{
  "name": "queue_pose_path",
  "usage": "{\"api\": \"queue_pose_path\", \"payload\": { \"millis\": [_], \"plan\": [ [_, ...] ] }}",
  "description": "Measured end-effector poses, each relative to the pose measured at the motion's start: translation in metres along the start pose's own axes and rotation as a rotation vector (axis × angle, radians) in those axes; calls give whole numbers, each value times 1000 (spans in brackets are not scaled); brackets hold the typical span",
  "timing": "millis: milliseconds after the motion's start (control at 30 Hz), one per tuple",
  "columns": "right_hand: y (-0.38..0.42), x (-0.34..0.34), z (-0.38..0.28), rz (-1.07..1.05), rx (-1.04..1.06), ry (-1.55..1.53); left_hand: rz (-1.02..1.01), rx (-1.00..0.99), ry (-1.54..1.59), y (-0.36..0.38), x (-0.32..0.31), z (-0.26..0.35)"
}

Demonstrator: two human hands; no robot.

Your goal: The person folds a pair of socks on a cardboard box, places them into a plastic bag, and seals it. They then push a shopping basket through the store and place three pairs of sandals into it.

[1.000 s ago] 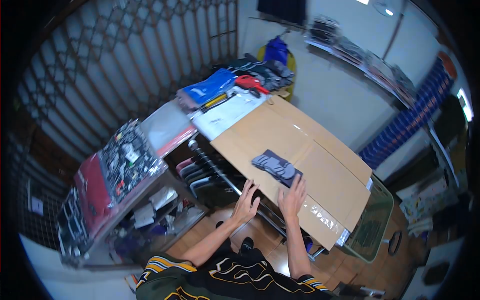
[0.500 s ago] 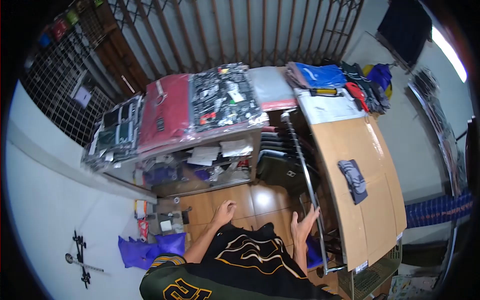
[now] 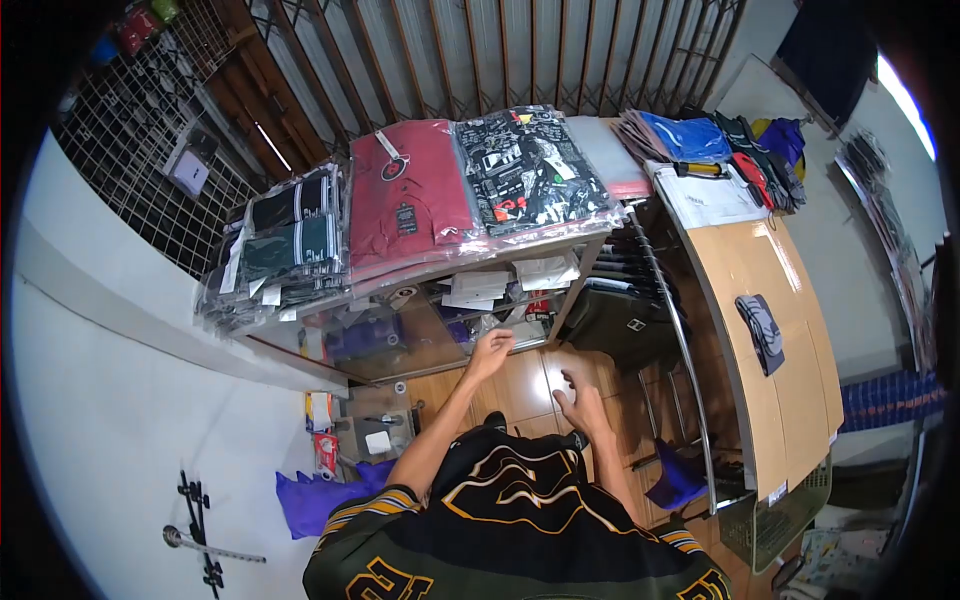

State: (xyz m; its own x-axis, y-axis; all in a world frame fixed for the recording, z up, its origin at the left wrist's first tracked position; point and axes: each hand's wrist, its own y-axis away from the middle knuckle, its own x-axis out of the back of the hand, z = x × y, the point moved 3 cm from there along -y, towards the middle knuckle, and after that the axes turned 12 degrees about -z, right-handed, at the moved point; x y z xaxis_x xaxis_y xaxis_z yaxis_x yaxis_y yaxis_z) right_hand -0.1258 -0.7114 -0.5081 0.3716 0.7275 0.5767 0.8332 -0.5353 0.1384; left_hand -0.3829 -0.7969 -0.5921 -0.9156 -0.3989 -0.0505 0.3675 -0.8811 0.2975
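Fingers of the left hand (image 3: 492,352) are curling half-closed, those of the right hand (image 3: 583,405) are parting wider, neither gripping anything; white packets (image 3: 478,288) are overlapping loosely toward the glass cabinet's (image 3: 425,262) right end, risking a slide if knocked.

A folded grey-and-dark fabric item (image 3: 762,335) is laid on a flat brown cardboard sheet (image 3: 795,370); a folded red garment in clear plastic (image 3: 408,190) is displayed (a tag is attached) beside a black-and-white printed garment in clear plastic (image 3: 528,170).
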Motion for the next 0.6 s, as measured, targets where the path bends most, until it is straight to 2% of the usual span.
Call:
{"api": "queue_pose_path", "payload": {
  "millis": [133, 200, 267, 333, 367, 467, 533, 600],
  "plan": [
    [36, -26, 7, 20, -164, -71, -55, 140, 340, -52, 1, 8],
    [58, -33, 8, 52, -280, -216, -16, 155, 277, -86, 1, 7],
    [83, -37, 19, 122, -342, -219, 26, 152, 348, -118, 2, 9],
    [106, -37, 27, 194, -397, -213, 161, 99, 154, -141, 3, 25],
    [117, -38, 31, 234, -430, -261, 207, 66, 192, -168, 9, 9],
    [143, -37, 40, 316, -537, -275, 354, 129, -180, -205, 28, 4],
    [154, -33, 40, 346, -563, -262, 403, 139, -298, -230, 39, -13],
    [161, -30, 39, 368, -571, -246, 268, 288, -391, -236, 42, 4]
  ]
}}
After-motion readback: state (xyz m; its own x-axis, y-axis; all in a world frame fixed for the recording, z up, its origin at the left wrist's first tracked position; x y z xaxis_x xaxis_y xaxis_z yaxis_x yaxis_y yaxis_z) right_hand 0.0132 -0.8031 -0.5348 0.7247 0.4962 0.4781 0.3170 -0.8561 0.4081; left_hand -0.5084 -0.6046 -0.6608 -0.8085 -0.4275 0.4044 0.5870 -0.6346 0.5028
